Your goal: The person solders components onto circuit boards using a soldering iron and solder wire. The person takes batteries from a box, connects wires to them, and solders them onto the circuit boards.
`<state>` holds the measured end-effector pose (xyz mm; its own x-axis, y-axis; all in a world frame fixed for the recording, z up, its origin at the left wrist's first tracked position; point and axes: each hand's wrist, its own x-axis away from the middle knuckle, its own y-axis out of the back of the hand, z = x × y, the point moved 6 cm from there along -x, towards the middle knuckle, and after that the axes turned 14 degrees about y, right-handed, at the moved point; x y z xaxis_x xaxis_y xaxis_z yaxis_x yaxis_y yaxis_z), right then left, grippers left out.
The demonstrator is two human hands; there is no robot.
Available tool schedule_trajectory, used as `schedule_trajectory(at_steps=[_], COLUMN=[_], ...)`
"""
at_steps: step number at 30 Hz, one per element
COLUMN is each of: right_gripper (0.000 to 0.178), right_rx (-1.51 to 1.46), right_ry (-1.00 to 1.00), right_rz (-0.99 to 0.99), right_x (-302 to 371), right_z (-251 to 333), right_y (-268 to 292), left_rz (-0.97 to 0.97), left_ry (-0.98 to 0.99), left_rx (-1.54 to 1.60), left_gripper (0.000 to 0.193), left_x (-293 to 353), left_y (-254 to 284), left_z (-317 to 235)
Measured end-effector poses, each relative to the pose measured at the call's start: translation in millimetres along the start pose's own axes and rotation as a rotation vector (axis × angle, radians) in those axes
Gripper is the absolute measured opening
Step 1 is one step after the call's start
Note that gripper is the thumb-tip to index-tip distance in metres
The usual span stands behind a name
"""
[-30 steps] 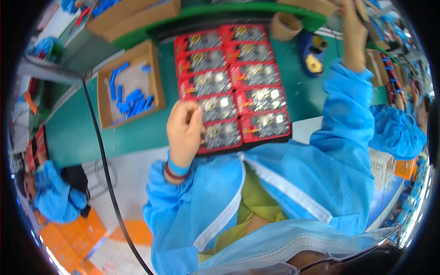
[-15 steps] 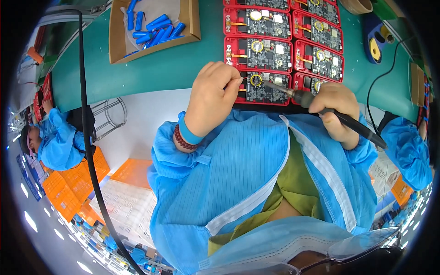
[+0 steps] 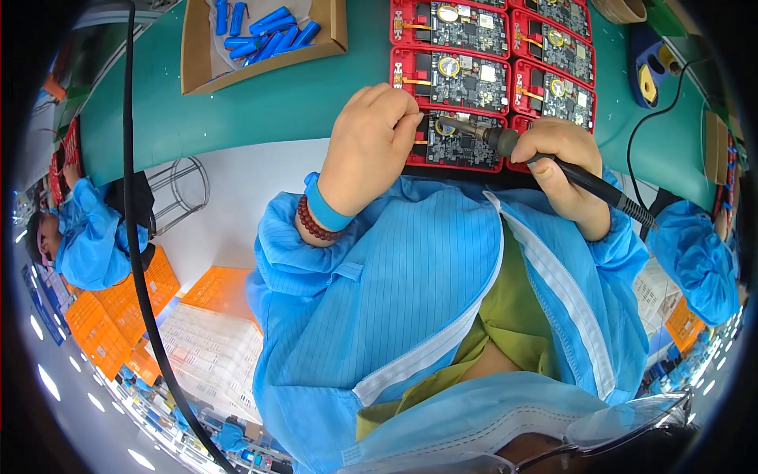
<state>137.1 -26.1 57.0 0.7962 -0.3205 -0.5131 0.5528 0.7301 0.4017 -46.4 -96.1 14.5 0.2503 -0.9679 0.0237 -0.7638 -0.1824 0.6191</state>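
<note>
My right hand point(image 3: 562, 170) grips a soldering iron point(image 3: 604, 189) like a pen. Its metal tip points left, over the round coin cell on the nearest circuit board point(image 3: 478, 150); whether it touches anything there I cannot tell. That board sits in a red plastic case point(image 3: 493, 166) at the table's near edge. Beside the case's left end, my left hand point(image 3: 373, 142) is closed in a pinch, thumb against curled fingers. Whatever lies between those fingertips is too small or hidden to make out.
Two columns of red cases with boards point(image 3: 466, 83) extend away from me on the green table point(image 3: 237, 122). A cardboard box point(image 3: 272, 73) of blue cylindrical cells point(image 3: 272, 39) stands far left. At right is a blue iron stand point(image 3: 646, 67) with a yellow sponge. Co-workers sit on both sides.
The soldering iron's tip has moved left and a little up, from the board's middle to over the coin cell. My left hand keeps its pinch beside the case. The whole view has shifted slightly.
</note>
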Motion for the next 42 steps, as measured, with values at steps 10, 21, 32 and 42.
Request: schedule_trajectory(at_steps=[10, 21, 32, 42], right_gripper=[0.021, 0.023, 0.02, 0.02], right_rx=[0.028, 0.017, 0.023, -0.033], right_ry=[0.008, -0.009, -0.031, -0.002], right_rz=[0.026, -0.032, 0.006, -0.024], right_x=[-0.4, 1.9, 1.4, 7.9], right_z=[0.3, 1.4, -3.9, -0.4], right_y=[-0.9, 5.5, 1.2, 2.9], left_rz=[-0.008, -0.004, -0.001, -0.058], left_ry=[-0.018, -0.02, -0.036, -0.071], left_rx=[-0.018, -0.095, -0.125, -0.206], left_gripper=[0.006, 0.006, 0.007, 0.006], left_x=[-0.8, -1.6, -2.8, 1.8], left_y=[-0.3, -0.7, -1.4, -3.8], left_z=[-1.8, -4.5, -5.1, -10.0])
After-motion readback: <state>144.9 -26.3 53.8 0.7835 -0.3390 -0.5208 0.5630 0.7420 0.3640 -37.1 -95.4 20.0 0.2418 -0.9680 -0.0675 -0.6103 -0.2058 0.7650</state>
